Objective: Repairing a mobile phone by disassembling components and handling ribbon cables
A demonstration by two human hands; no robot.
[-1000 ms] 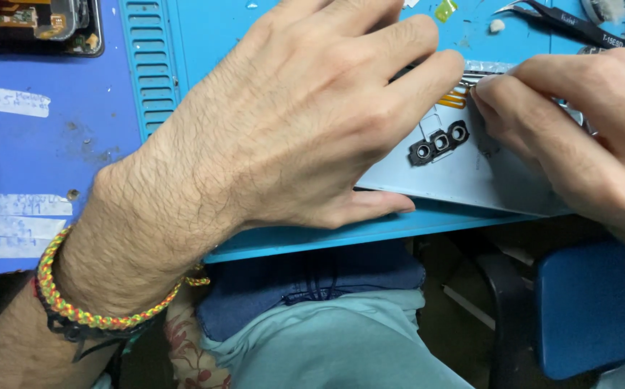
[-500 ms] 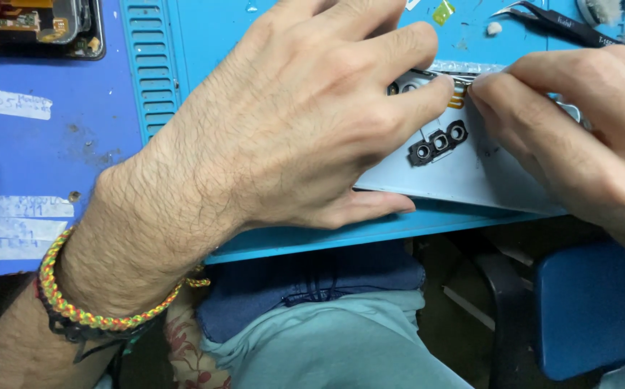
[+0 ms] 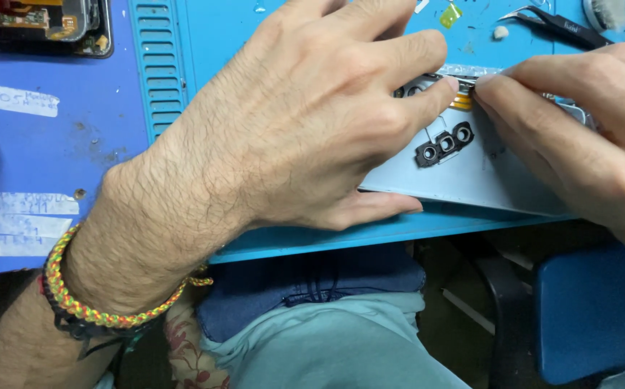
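Two bare hands at work over a pale grey, flat phone back panel (image 3: 471, 184) lying on a bright blue work mat (image 3: 269, 29) at the near edge of the counter (image 3: 53, 144). Left hand (image 3: 312, 122), spread palm-down across the panel's left part, thumb pressed along its near edge, index fingertip meeting the right hand at the panel's far edge. Right hand (image 3: 579, 137), reaching in from the right, thumb and forefinger pinched together at a small orange flex strip (image 3: 462, 103) just beside a silver metal edge piece (image 3: 471, 72); whether the strip itself is gripped, impossible to tell, the tips hiding the contact. Left fingers only lightly curled, holding nothing, merely pressing the panel down.

On the panel, between the two hands, a black camera-lens frame with three round openings (image 3: 444, 142), tilted, free of both hands. On the left wrist, a braided bracelet of yellow, orange and green cord (image 3: 82, 306) beside a dark band.

Beyond the hands, at the far right of the mat, black fine-tipped tweezers (image 3: 557, 25), a small white scrap (image 3: 501, 32) and a green-and-yellow sticker fragment (image 3: 451, 14). At far left, an opened dark phone body with exposed parts (image 3: 46, 25), well apart from the work, with white strips of paper tape (image 3: 13, 99) stuck to the darker blue surface. Below the counter edge, a light teal garment (image 3: 327, 346), a dark blue cloth (image 3: 312, 277) and a blue chair seat (image 3: 594, 317).
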